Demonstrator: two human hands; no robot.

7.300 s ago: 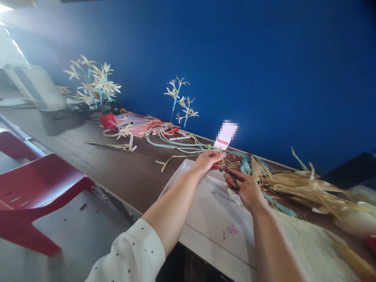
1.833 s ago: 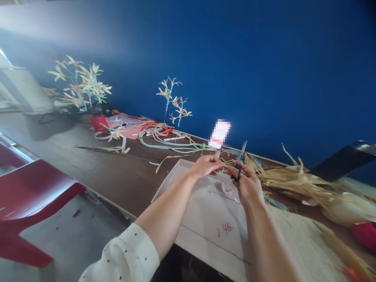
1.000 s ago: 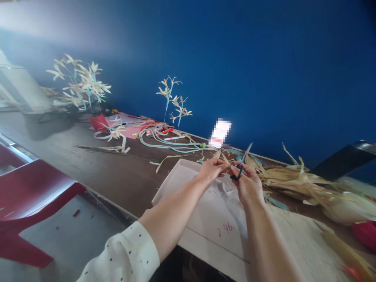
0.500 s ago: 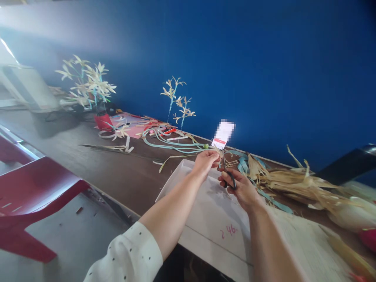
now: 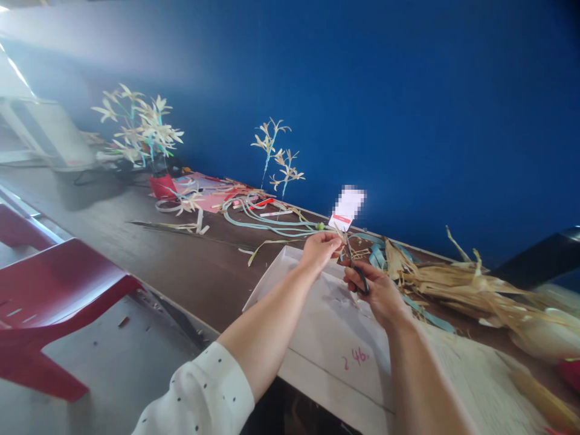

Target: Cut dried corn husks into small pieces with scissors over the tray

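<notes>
My left hand (image 5: 322,249) is closed in a pinch on a small pale strip of dried husk (image 5: 339,233), whose lower part the fingers hide. Black-handled scissors (image 5: 361,280) are in my right hand (image 5: 378,294), with the thumb and fingers about the handles. Their thin blades point up and away, right beside the strip and the left fingertips. I cannot tell whether the blades touch it. Under both hands lies a white shallow box or lid (image 5: 312,326) with small cut bits on it and red handwriting near its front.
Dried corn husks (image 5: 453,281) are heaped at right. Blue-green cords (image 5: 272,225), a lit phone (image 5: 347,208) and husk flowers on stems (image 5: 283,160) line the blue wall. More flowers (image 5: 147,130) stand far left. Red stools (image 5: 67,287) stand beside the table.
The whole view has shifted slightly. Both hands stay at nearly the same place over the white box, and the scissors' handle loops look closer together than before.
</notes>
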